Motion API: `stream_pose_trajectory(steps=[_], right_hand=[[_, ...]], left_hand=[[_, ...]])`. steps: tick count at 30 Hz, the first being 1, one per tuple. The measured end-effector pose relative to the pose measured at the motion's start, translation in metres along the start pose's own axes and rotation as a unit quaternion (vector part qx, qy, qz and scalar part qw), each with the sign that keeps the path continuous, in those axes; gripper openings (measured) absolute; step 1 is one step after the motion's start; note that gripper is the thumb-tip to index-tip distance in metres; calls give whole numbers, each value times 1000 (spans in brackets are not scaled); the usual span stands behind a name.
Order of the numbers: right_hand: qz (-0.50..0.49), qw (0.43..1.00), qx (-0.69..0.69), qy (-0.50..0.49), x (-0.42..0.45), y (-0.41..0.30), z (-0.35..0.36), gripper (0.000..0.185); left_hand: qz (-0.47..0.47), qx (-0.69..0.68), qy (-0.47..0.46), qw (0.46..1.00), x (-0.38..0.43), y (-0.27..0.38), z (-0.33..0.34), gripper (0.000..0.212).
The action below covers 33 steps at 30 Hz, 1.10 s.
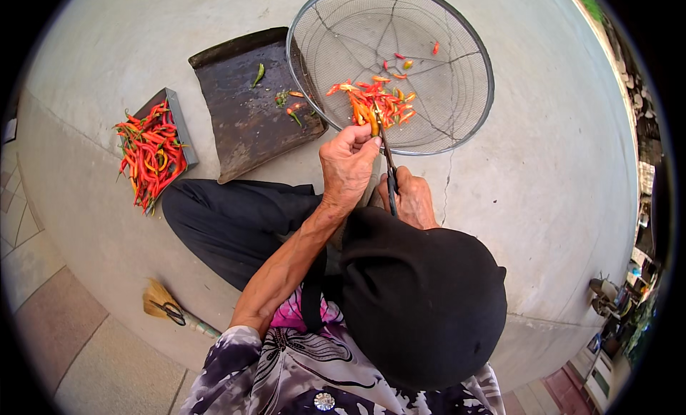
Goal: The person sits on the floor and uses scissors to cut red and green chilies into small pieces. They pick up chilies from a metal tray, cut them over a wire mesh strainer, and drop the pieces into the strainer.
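Over the near rim of a round wire-mesh sieve [471, 115], my left hand [351, 160] pinches an orange chili pepper [374, 123] between thumb and fingers. A pair of scissors [388, 155] with dark handles is in my right hand [415, 195]; its blades point away from me, beside the chili. Part of the right hand is hidden by the black cap. Cut red and orange chili pieces [386, 101] lie heaped in the near part of the sieve, with a few pieces farther out on the mesh.
A dark, worn metal dustpan-like tray [230, 104] holds a green chili and scraps, left of the sieve and partly under its rim. Farther left, a grey box [182, 128] is heaped with whole red chilies [153, 147]. A straw hand broom [158, 300] lies on the concrete floor at lower left.
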State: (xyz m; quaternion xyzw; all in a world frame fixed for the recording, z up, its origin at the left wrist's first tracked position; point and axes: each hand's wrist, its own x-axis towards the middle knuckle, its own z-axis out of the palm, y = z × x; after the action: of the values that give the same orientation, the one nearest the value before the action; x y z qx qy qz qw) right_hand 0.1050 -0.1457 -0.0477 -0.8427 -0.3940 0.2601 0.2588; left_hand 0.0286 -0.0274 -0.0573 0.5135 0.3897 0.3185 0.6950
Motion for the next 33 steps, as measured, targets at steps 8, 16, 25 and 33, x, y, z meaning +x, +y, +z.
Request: stream_pose_trajectory(steps=[8, 16, 25, 33], right_hand=[[28, 996, 58, -59, 3, -8, -14, 31], [28, 995, -33, -90, 5, -21, -20, 38], [17, 999, 31, -12, -4, 2, -1, 29], [21, 993, 93, -74, 0, -5, -20, 31]], left_hand=[[-37, -32, 11, 999, 3, 11, -3, 22], [-17, -9, 1, 1000, 1, 1, -6, 21], [-128, -117, -26, 985, 4, 15, -1, 21], [-143, -192, -45, 970, 10, 12, -13, 19]])
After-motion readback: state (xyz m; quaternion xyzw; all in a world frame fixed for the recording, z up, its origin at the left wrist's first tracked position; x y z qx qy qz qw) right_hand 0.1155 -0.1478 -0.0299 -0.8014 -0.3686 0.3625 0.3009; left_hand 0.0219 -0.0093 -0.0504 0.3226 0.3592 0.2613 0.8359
